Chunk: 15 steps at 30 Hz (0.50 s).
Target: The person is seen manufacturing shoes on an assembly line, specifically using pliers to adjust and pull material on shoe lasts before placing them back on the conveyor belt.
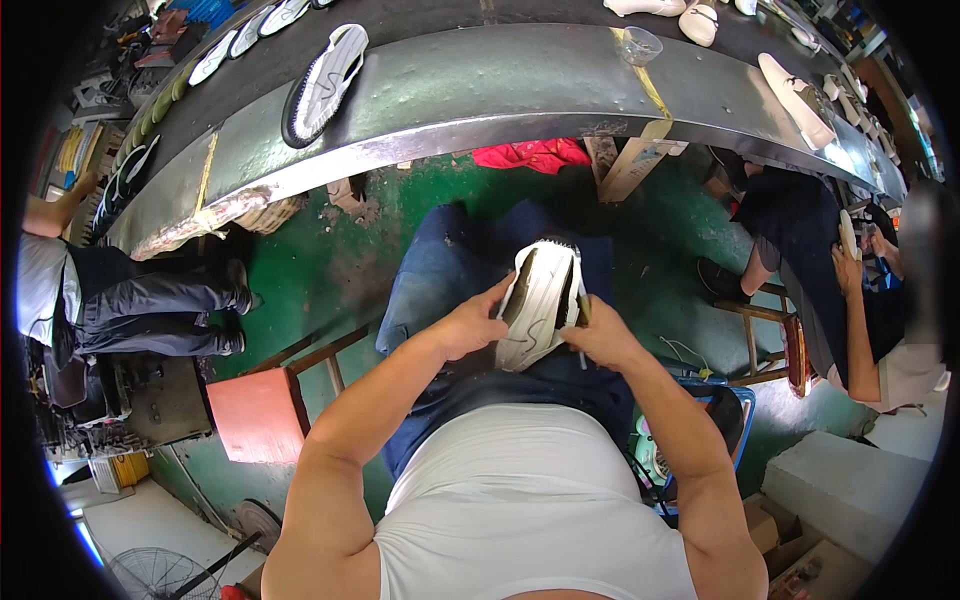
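Note:
Over my lap I hold a white shoe (540, 318) with a dark opening along its side and a dark edge at its far end. My left hand (470, 325) grips its left side, thumb bent toward the upper. At the right side, my right hand (602, 335) is closed around a thin stick-like tool (584, 360), whose pale end shows below the fingers; its exact kind is unclear. The fingers of this hand are close against the shoe, partly hidden by it. Ahead on the metal-edged bench lies another white shoe (325, 85) with a black sole.
A long, curved-looking workbench (480, 85) spans the front, bearing beige shoes (795, 100) at right and a clear cup (638, 45). A red stool (258, 415) stands at left, a blue crate (745, 410) at right. Co-workers sit on both sides; the right one (850, 270) handles a shoe.

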Each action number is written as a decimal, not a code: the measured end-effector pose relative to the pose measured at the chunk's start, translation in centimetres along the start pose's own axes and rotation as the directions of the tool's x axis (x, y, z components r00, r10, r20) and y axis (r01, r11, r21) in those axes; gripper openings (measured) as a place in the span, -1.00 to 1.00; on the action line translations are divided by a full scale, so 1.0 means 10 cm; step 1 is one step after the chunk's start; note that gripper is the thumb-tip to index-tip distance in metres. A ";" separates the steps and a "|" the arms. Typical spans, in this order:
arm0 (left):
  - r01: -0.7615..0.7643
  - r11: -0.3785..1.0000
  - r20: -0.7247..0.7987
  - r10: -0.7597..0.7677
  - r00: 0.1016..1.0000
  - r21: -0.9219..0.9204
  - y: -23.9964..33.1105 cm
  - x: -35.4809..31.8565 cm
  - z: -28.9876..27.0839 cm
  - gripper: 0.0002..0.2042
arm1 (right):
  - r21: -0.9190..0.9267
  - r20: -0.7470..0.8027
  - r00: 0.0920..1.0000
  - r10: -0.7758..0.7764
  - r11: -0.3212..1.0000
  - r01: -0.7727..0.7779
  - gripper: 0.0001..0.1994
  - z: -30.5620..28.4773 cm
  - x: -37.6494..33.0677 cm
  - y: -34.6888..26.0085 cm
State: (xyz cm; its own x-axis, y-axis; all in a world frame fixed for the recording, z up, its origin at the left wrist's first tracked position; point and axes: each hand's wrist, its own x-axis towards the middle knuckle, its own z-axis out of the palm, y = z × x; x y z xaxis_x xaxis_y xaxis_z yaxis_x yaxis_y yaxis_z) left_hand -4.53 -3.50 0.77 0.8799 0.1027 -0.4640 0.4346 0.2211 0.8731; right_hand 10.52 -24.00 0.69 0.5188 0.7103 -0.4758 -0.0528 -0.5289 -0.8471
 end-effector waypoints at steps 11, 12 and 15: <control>-0.030 0.957 -0.127 0.069 0.989 0.289 -0.52 -0.07 0.23 -0.03 | -0.607 0.246 0.820 -0.516 0.578 0.546 -0.73 -0.33 -0.60 -0.33; -0.077 0.951 -0.132 0.121 0.984 0.298 -0.56 -0.07 0.24 -0.03 | -0.606 0.246 0.820 -0.517 0.577 0.547 -0.73 -0.29 -0.56 -0.38; -0.091 0.989 -0.110 0.104 0.988 0.115 -0.66 -0.06 0.21 -0.05 | -0.775 0.317 0.840 -0.440 0.391 0.497 -0.76 -0.22 -0.40 -0.64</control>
State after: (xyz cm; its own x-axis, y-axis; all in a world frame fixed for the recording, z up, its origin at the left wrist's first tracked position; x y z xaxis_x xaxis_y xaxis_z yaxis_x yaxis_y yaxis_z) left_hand -7.53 -7.08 -4.41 0.8937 0.2315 -0.3843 0.3717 0.0977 0.9232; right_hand 10.64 -24.52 8.51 0.1887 0.9767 -0.1024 0.8981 -0.2138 -0.3843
